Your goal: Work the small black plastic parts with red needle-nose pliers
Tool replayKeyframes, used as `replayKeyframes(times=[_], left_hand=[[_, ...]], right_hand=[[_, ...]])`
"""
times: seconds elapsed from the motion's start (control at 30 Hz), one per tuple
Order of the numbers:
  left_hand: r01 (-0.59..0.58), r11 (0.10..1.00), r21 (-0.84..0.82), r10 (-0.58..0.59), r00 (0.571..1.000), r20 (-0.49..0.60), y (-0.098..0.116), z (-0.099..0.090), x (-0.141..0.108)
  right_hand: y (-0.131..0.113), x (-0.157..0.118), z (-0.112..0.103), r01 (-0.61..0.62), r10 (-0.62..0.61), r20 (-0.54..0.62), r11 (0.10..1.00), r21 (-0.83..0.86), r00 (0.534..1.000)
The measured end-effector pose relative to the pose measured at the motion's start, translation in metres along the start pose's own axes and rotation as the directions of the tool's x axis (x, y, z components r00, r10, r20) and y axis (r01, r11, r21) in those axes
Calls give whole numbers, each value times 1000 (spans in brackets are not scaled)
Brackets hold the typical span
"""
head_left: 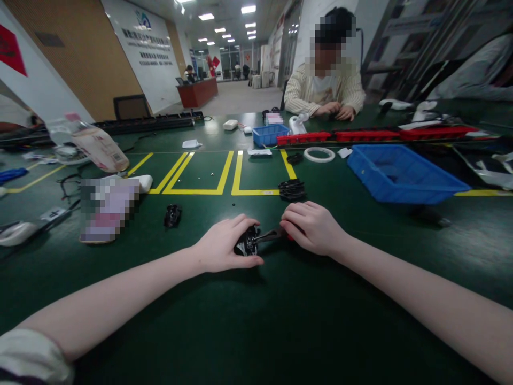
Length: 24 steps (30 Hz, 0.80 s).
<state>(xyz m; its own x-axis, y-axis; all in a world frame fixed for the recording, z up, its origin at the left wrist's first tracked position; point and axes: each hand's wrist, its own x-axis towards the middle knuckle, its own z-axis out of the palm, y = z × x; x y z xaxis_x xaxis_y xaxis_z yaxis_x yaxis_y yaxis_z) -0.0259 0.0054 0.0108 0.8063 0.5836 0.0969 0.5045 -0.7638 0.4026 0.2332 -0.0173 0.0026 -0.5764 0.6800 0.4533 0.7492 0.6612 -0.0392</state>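
Observation:
A small black part (248,241) is held between the thumb and fingers of my left hand (224,243), just above the green table (240,326). My right hand (312,227) is closed round the handle end of a pliers-like tool (271,235), whose narrow tip points left and meets the black part. A bit of red shows under the right fingers. Another small black part (172,215) lies to the left of my left hand. Beyond my right hand lies a cluster of black pieces (292,189).
A blue tray (404,174) stands at right, a smaller blue bin (270,135) farther back. A tape roll (319,154), red strips (368,135), a bottle (100,147) and a blurred-out flat object (110,211) lie around. A person (326,88) sits opposite.

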Motion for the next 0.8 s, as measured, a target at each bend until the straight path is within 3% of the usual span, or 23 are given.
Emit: replayKeyframes(times=[0.8], left_hand=[[-17, 998, 61, 17, 1000, 6, -1, 0, 1]], right_hand=[[0, 2, 0, -21, 23, -43, 998, 56, 999]])
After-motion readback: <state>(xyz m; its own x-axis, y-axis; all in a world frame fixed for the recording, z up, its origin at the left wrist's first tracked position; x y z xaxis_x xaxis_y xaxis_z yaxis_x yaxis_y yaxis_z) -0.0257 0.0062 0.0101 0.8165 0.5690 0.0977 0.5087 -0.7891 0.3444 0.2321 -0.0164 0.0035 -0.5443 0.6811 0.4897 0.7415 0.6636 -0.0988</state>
